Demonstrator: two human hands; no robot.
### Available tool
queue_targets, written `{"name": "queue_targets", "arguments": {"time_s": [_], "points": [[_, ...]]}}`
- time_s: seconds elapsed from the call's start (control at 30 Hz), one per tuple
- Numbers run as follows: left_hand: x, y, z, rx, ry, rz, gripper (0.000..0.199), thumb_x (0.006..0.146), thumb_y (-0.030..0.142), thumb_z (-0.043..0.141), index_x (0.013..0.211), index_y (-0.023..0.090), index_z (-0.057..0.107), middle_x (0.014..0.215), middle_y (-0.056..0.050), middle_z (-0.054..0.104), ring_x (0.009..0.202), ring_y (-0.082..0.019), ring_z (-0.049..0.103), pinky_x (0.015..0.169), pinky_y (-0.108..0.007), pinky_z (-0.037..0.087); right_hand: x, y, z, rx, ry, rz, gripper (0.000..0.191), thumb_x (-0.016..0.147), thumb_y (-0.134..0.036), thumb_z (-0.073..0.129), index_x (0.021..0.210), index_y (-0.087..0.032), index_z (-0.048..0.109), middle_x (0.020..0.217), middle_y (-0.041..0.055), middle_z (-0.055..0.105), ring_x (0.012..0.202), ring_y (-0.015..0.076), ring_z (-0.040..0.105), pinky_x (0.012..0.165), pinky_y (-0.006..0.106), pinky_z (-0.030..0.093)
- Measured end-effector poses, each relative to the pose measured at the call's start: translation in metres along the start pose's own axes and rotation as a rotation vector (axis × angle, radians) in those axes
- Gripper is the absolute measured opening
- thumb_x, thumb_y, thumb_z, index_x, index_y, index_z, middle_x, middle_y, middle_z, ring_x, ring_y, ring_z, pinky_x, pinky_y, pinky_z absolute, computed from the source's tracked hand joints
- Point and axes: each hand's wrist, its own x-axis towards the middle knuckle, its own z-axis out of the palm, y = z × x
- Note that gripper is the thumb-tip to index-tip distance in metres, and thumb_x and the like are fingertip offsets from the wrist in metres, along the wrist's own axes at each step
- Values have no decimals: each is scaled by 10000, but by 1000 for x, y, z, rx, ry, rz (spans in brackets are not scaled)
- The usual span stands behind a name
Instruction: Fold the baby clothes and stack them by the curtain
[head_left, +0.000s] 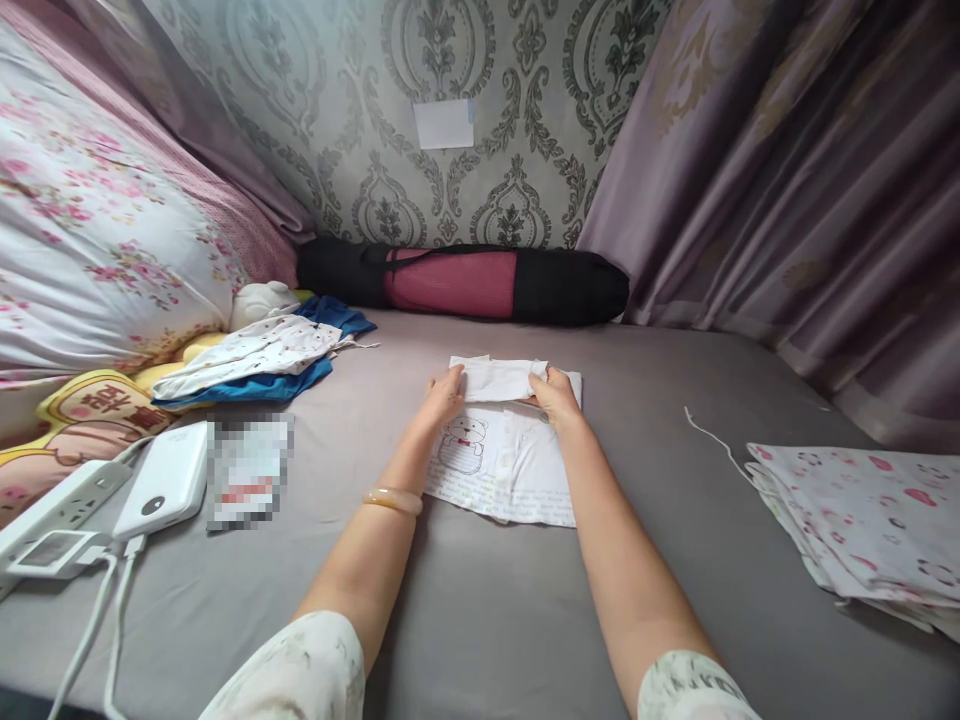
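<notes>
A white shirt (pixel 536 470) with a printed bear and a button placket lies on the grey bed sheet (pixel 480 620) in front of me. Its far part is folded over into a narrow white band that faces me. My left hand (pixel 447 392) grips the left end of this band, thumb on top and fingers partly hidden behind the cloth. At the band's right end, my right hand (pixel 556 392) pinches the fabric between thumb and fingers. A bangle circles my left wrist.
Folded clothes (pixel 255 350) and a yellow cushion (pixel 97 410) lie at left, near a power strip (pixel 67 510), a white power bank (pixel 166 475) with cables and a blurred packet (pixel 251 470). Patterned fabric (pixel 870 520) lies at right. A black-and-red long bag (pixel 457 285) rests along the wall.
</notes>
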Motion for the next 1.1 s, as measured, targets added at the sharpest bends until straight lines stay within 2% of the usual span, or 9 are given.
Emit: {"name": "queue_targets", "arguments": {"time_s": [0.13, 0.27, 0.47, 0.6, 0.67, 0.77, 0.87, 0.97, 1.1], "points": [[-2, 1, 1, 124, -61, -4, 646, 843, 69, 358, 1481, 167, 322, 1547, -127, 367, 1472, -268, 231, 1188, -544, 153, 5, 7, -12, -355, 105, -88, 170, 829, -190, 574, 952, -172, 690, 872, 49, 724, 839, 196, 688, 711, 267, 559], [-4, 2, -1, 156, -81, -2, 625, 878, 81, 318, 1498, 153, 288, 1566, -124, 331, 1480, -268, 205, 1187, -555, 146, 0, 7, -20, -715, 177, -167, 181, 849, -213, 581, 974, -177, 707, 958, 88, 738, 1005, 247, 661, 871, 333, 502], [-5, 4, -4, 162, -63, -9, 546, 941, 146, 291, 1487, 152, 302, 1565, -136, 328, 1479, -268, 210, 1185, -554, 141, -15, 0, -20, -937, 202, -183, 290, 906, -173, 521, 1178, -148, 621, 1071, 142, 698, 1071, 253, 631, 878, 310, 463], [-8, 25, -6, 179, 9, 47, 489, 967, 182, 290, 1450, 143, 352, 1553, -150, 347, 1473, -264, 230, 1177, -554, 162, -22, -5, -10, -1068, 269, -310, 364, 924, -72, 383, 1237, -90, 568, 1210, 203, 618, 1138, 268, 583, 931, 339, 438], [-8, 38, -3, 196, 36, 110, 478, 966, 171, 292, 1436, 151, 370, 1549, -140, 359, 1469, -249, 241, 1180, -529, 181, -23, -5, 0, -1091, 190, -457, 420, 932, -68, 330, 1300, -78, 532, 1304, 206, 574, 1215, 260, 534, 1002, 353, 399], [-5, 50, 10, 234, 34, 191, 475, 958, 153, 295, 1424, 140, 386, 1542, -135, 372, 1459, -236, 267, 1183, -485, 203, -27, 2, 18, -1120, -53, -638, 483, 951, -115, 305, 1406, -83, 462, 1469, 152, 469, 1385, 231, 374, 1147, 373, 242], [-1, 49, 22, 268, -6, 198, 476, 958, 155, 286, 1421, 126, 392, 1539, -138, 377, 1453, -239, 278, 1187, -456, 196, -31, 10, 30, -1179, -225, -639, 534, 950, -164, 317, 1472, -86, 394, 1551, 106, 366, 1458, 215, 245, 1197, 382, 102], [2, 39, 28, 281, -39, 160, 484, 987, 227, 258, 1445, 126, 375, 1548, -137, 362, 1453, -249, 279, 1188, -441, 186, -34, 14, 34, -1204, -259, -581, 543, 968, -211, 274, 1491, -104, 378, 1563, 83, 343, 1462, 193, 239, 1195, 359, 88], [1, 33, 27, 291, -28, 78, 534, 1006, 363, 229, 1464, 126, 372, 1559, -143, 340, 1463, -263, 256, 1190, -458, 170, -35, 14, 34, -1209, -219, -531, 541, 985, -269, 258, 1485, -114, 393, 1563, 70, 344, 1457, 183, 247, 1188, 337, 107]]}}
